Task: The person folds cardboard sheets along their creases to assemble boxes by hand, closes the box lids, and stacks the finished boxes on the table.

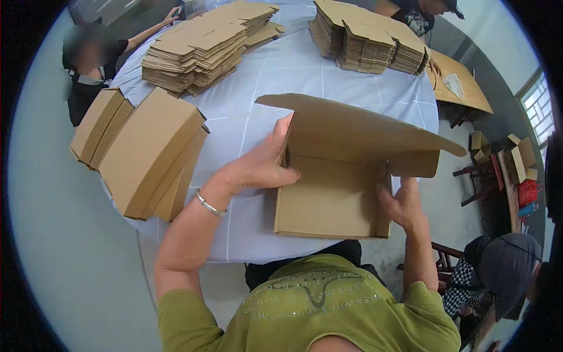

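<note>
Head view, only one: open brown corrugated-cardboard box (328, 202), shallow, rectangular, sits between both grips at the near edge of the white-clothed bench (240, 226); can't tell whether its base touches the cloth. Left grip (264, 157), bare hand with silver bracelet (209, 202) on the wrist, is closed round the left wall, thumb inside, fingers outside. Right grip (406, 205), bare hand, grasps the right wall, thumb side toward the interior; some fingers hidden. Key relation: box lies right of left grip, left of right grip, long axis running roughly side to side, hand to hand. Broad brown lid panel (358, 129) stands raised along the far edge, away from the wearer. Left grip is nearer to it, fingertips up by its left end; right grip sits lower, just under the hanging brown side flap (419, 164). Elsewhere on bench: folded brown cardboard boxes (149, 144) at left, two stacks of flat brown cardboard blanks (202, 44) (369, 47) at the far side, well apart from the hands.
</note>
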{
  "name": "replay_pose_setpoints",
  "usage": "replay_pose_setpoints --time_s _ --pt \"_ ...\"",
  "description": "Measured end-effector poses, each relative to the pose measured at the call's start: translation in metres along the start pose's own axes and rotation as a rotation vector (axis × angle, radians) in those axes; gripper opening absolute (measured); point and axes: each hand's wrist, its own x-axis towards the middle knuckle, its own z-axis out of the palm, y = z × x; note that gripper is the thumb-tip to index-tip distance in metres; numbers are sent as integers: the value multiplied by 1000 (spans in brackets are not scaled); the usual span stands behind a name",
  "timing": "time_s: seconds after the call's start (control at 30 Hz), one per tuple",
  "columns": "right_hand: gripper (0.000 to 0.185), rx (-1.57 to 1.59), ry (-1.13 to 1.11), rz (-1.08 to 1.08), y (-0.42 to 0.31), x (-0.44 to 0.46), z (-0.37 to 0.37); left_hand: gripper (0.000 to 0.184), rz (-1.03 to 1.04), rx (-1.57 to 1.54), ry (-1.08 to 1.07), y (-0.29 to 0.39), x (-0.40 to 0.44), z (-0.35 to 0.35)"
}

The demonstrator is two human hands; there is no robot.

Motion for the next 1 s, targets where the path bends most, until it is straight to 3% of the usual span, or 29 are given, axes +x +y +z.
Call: replay_pose_setpoints --time_s 0.2,0.3,0.37,0.4,0.47,0.57,0.67,0.77,0.9,1.0 --pt "74 -35 -57 -29 -10 4 -4 89 -27 -93 -53 1 -1 -9" --pt "79 -15 -135 27 -15 8 -9 88 -96 109 -74 -11 2 -8" --pt "83 10 -190 104 -14 10 -12 91 65 133 -123 -29 3 -10" --pt "88 -25 -195 11 -12 9 -13 94 208 239 -9 -30 0 -7" --pt "100 -135 -318 -91 -9 10 -25 97 215 404 -33 -28 -1 -9" --pt "102 197 -369 -57 2 4 -26 102 191 536 -81 -26 -1 -6" --pt "110 111 -396 -158 9 4 -30 106 262 602 -53 -26 -1 -4" --pt "119 31 -378 -230 17 3 -31 104 209 597 -52 -24 -2 -4" --pt "120 24 -296 -273 5 5 -34 97 299 655 -59 -32 0 -6" --pt "126 -53 -215 -436 -1 3 -37 88 317 661 -75 -29 1 -7"
